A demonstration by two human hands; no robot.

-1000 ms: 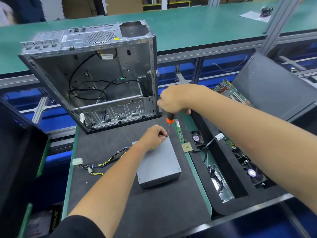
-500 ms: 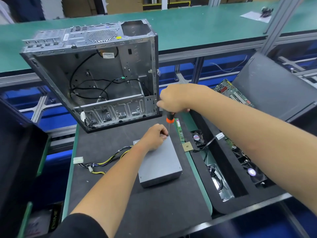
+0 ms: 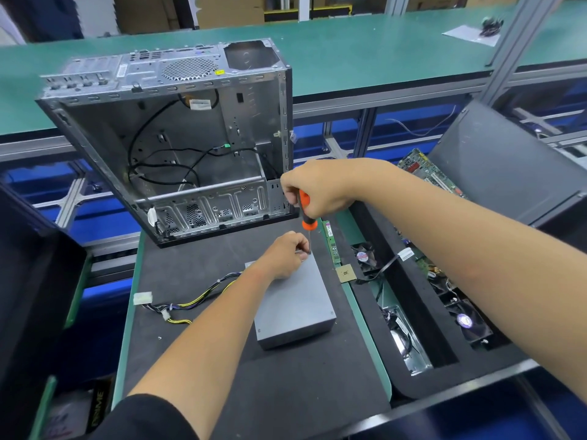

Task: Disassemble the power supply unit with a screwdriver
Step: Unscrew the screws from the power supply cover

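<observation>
A grey metal power supply unit lies flat on the black mat, its yellow and black cable bundle trailing left to a white connector. My right hand grips the black and orange handle of a screwdriver held upright, tip down at the unit's far right corner. My left hand rests on the far end of the unit, its curled fingers pinching the screwdriver shaft near the tip. The screw itself is hidden by my fingers.
An empty computer case stands open behind the unit. A memory stick and a processor chip lie just right of it. A black foam tray on the right holds fans and boards. A motherboard leans further back.
The view has shifted slightly. More of the screwdriver's orange handle shows below my right hand. Both hands stay at the same corner of the unit.
</observation>
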